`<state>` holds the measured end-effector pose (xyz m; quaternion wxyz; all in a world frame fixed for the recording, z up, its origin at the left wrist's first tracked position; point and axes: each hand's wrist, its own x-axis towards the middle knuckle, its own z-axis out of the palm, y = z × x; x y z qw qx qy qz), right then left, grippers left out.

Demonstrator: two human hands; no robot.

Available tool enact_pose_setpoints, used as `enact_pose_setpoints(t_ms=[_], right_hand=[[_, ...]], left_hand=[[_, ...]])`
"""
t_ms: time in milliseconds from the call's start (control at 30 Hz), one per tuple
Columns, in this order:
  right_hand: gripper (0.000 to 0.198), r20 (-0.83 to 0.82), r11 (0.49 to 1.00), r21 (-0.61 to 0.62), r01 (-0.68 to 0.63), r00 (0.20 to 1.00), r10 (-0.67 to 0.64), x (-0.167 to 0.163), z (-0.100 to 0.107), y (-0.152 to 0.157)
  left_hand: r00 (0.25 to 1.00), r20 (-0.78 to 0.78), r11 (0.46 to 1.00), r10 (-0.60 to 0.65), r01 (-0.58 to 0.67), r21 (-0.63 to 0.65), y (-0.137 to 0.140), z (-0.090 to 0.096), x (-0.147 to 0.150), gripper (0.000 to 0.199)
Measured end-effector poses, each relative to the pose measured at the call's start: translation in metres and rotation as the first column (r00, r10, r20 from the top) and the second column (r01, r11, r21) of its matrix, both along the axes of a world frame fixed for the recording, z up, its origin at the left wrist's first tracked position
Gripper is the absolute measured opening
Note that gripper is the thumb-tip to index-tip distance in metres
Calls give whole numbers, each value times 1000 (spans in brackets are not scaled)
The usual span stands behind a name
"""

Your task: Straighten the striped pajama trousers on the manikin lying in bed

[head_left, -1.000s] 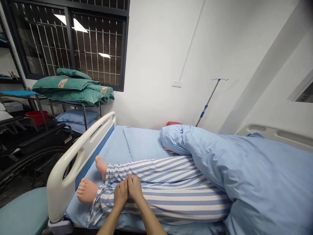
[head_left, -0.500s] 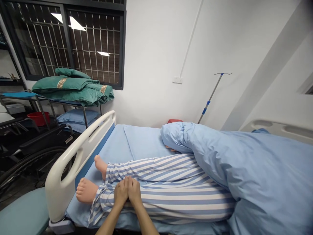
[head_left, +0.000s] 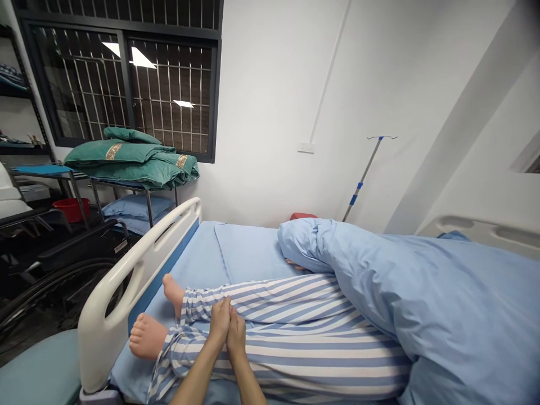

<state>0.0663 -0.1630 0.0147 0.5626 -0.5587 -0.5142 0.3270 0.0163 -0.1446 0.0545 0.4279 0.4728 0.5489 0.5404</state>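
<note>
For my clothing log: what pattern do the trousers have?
The trousers have blue and white stripes, seen in the head view.

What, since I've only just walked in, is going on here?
A person's left hand and right hand are held together over striped trousers; no object shows in either, and whether they touch the cloth is unclear. The bare, manikin-like feet are near the footboard, and a light-blue quilt covers the trousers' upper end.

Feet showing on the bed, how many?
2: far foot and near foot, each sticking out of a cuff of the striped trousers, close to the footboard.
</note>
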Motion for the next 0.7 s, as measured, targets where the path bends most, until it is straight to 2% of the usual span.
enact_pose_setpoints(t_ms=[100,200,267,400,500,533,600,700], right_hand=[[58,13,999,-22,45,999,-45,1,-2,0],[55,-7,998,-13,68,998,-68,0,-5,0],[54,-25,998,-7,62,998,-62,-1,-5,-1],[53,-15,999,-12,29,999,-30,-1,-1,0],[54,74,998,-67,0,997,5,5,5,2],[54,132,996,-88,-4,991,16,9,7,2],[52,270,993,-114,-10,962,41,17,13,3],[49,427,995,-94,-28,902,66,27,23,0]], left_hand=[[991,-79,994,107,-108,-12,-5,-22,-1,41],[965,-241,994,106,-105,17,-11,-40,-5,42],[946,-310,995,97,-89,40,-13,-44,-7,42],[933,-353,998,67,-56,41,-14,-42,-7,42],[896,-439,997,66,-45,56,-14,-51,-7,40],[859,-505,996,79,-46,77,-14,-56,-6,36],[740,-661,990,123,-41,138,-14,-70,-3,30],[540,-824,979,170,2,204,-13,-89,0,40]])
